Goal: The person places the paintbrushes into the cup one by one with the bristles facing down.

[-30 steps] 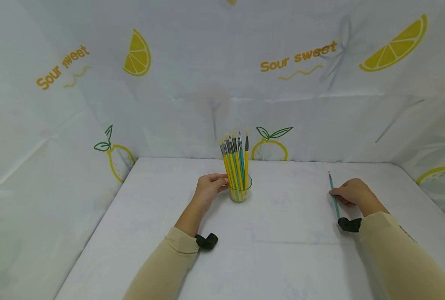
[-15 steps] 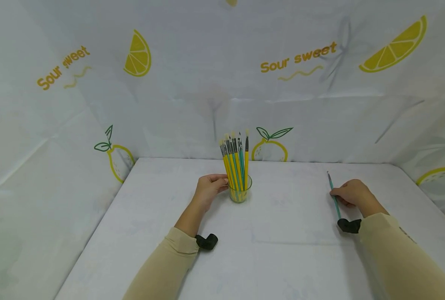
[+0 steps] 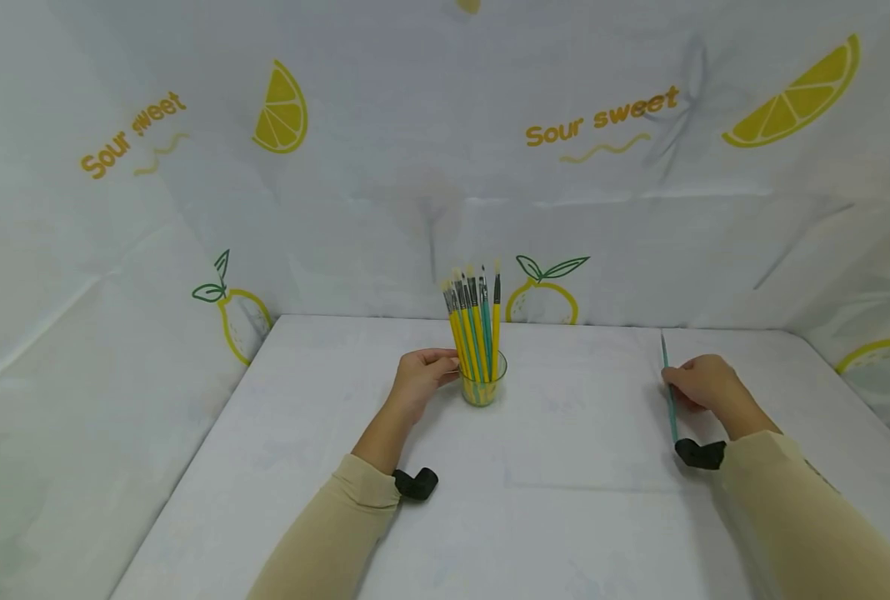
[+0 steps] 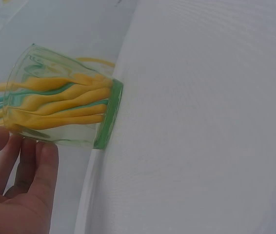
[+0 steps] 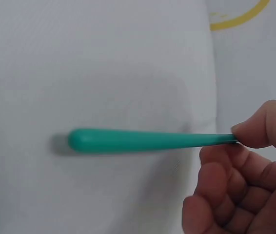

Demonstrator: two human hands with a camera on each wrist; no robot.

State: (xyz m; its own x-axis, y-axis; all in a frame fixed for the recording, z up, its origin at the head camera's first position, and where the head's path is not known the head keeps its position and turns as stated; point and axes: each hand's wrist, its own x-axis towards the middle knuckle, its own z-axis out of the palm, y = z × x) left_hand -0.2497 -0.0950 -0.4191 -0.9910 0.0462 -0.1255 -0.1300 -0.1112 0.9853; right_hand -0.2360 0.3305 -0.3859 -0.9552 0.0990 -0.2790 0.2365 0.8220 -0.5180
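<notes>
A clear glass (image 3: pixel 481 392) with a green base stands on the white table, holding several yellow and green paintbrushes (image 3: pixel 477 333) with bristles up. My left hand (image 3: pixel 418 379) grips the left side of the glass near its rim; in the left wrist view, the thumb and fingers (image 4: pixel 44 170) are right at the glass (image 4: pixel 79 131). At the right of the table, my right hand (image 3: pixel 703 383) pinches a green paintbrush (image 3: pixel 672 412) between thumb and fingertips. In the right wrist view, the rounded handle end of the paintbrush (image 5: pixel 128 140) points left over the cloth, with its bristles hidden.
White cloth covers the table (image 3: pixel 565 533). Behind it hangs a white backdrop (image 3: pixel 385 225) printed with lemons and "Sour sweet" lettering. A black wrist mount (image 3: pixel 417 483) sits by the left cuff, and another black mount (image 3: pixel 700 453) by the right.
My right hand has risen slightly and turned the green paintbrush more upright. My left hand stays at the glass, and the head view has shifted a little.
</notes>
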